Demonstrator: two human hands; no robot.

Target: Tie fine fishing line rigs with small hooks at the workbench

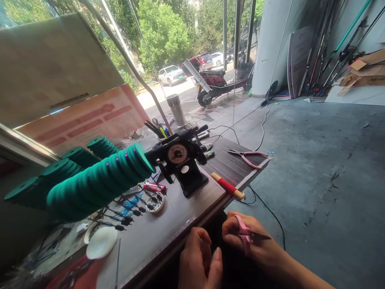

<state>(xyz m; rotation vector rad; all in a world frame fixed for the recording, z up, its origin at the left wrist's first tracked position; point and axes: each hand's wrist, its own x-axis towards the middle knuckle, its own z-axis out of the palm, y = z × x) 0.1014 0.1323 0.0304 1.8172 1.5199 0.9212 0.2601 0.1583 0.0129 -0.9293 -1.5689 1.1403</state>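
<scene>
Just past the front edge of the table, my right hand (255, 230) is closed around a pair of small pink-handled scissors (246, 232), their dark blades pointing right across the hand. To its left, my left hand (198, 259) has curled fingers with the thumb near them; anything between them is too thin or hidden to make out. Ahead stands a black clamp-like device (179, 156) with a round dial. From it a long row of green spools (102, 184) extends left. A wooden stick wrapped in red (227, 186) lies at the table edge.
Pink-handled pliers (248, 157) rest on the table's far right corner. Left of the device are a small round dish of beads (155, 202), several dark floats or tips, blue cord (130, 205) and a white lid (102, 243). A black cable (272, 216) runs along the floor.
</scene>
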